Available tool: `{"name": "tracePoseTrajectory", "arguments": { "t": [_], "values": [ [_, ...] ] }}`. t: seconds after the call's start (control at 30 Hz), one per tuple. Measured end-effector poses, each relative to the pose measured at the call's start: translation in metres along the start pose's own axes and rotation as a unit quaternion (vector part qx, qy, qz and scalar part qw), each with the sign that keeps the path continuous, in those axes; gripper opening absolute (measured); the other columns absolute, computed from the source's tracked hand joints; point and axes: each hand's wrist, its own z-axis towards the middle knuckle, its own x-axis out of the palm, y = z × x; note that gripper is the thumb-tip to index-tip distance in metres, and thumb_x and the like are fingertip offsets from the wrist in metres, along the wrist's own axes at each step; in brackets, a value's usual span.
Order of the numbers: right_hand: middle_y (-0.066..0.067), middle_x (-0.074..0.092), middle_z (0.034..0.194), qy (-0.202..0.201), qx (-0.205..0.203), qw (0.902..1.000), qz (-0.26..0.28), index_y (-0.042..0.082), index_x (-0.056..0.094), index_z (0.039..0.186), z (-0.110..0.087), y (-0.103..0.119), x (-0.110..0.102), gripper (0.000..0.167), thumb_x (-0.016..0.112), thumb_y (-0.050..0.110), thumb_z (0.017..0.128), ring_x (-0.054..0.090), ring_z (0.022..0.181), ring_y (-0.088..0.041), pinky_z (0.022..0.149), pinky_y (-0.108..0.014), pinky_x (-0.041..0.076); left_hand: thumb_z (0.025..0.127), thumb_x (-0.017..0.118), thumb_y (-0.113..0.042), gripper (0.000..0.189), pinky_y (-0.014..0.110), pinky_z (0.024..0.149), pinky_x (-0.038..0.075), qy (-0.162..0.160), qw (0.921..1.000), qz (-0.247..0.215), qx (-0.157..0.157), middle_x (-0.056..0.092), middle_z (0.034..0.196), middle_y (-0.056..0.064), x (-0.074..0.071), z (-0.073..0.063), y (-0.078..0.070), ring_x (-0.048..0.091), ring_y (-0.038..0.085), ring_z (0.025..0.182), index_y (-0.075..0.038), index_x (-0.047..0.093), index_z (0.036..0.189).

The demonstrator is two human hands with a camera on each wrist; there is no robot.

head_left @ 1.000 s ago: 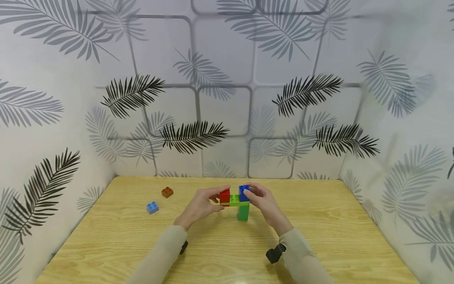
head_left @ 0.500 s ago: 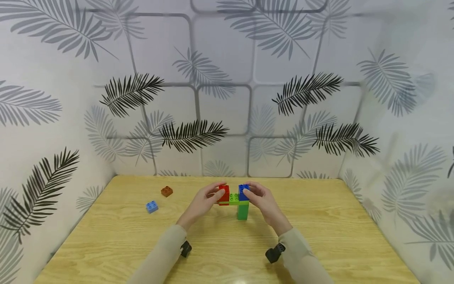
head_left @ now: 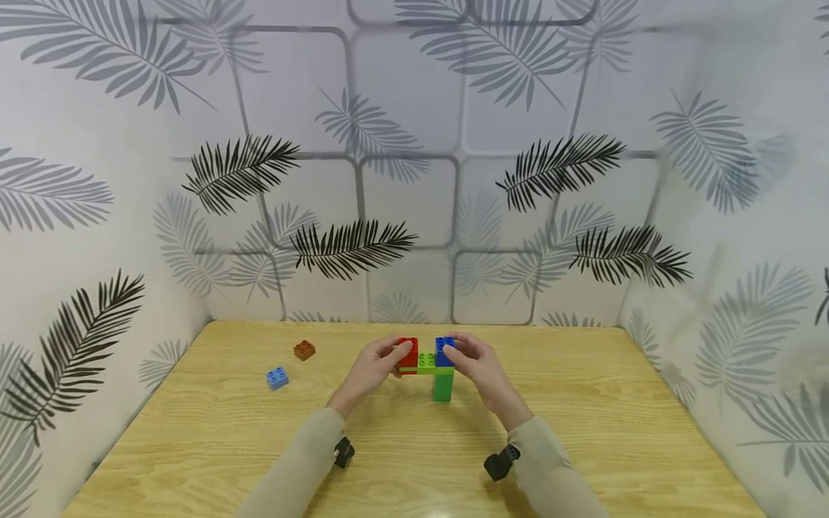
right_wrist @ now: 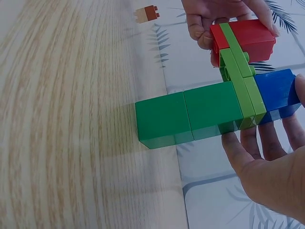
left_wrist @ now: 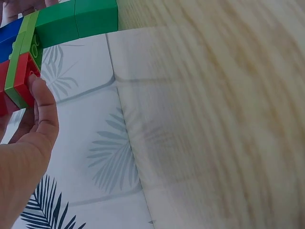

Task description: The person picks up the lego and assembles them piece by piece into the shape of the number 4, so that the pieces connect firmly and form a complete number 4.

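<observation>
A toy brick build stands upright over the wooden table (head_left: 414,460). Its column is two stacked green bricks (right_wrist: 190,117), topped by lime green plates (head_left: 425,363) that reach out leftward. A blue brick (head_left: 443,352) sits above the column; my right hand (head_left: 482,367) grips it, thumb on the near side, fingers behind. On the plates' left end is a red brick (head_left: 412,363), held by my left hand (head_left: 372,370) with the thumb on its near face. Below that end is a thinner red brick (left_wrist: 22,78); in the left wrist view a fingertip touches its studded underside.
Two loose bricks lie to the left on the table, an orange-brown one (head_left: 304,350) farther back and a light blue one (head_left: 278,378) nearer. A leaf-patterned wall (head_left: 414,288) rises along the table's back edge, with similar walls on both sides.
My left thumb has moved up from under the plates' end onto the red brick's near face, while the other fingers shifted behind and below. The right hand keeps its grip on the blue brick.
</observation>
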Motion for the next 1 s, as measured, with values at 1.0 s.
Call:
{"name": "tracePoseTrajectory", "arguments": {
  "t": [1.0],
  "values": [
    [-0.015, 0.055, 0.135, -0.002, -0.001, 0.9999, -0.012, 0.009, 0.052, 0.140, -0.001, -0.003, 0.000, 0.047, 0.064, 0.026, 0.097, 0.055, 0.119, -0.023, 0.107, -0.044, 0.045, 0.098, 0.062, -0.030, 0.027, 0.044, 0.085, 0.054, -0.057, 0.9928, 0.104, 0.013, 0.071, 0.110, 0.009, -0.081, -0.017, 0.030, 0.066, 0.017, 0.095, -0.015, 0.069, 0.118]
  ]
}}
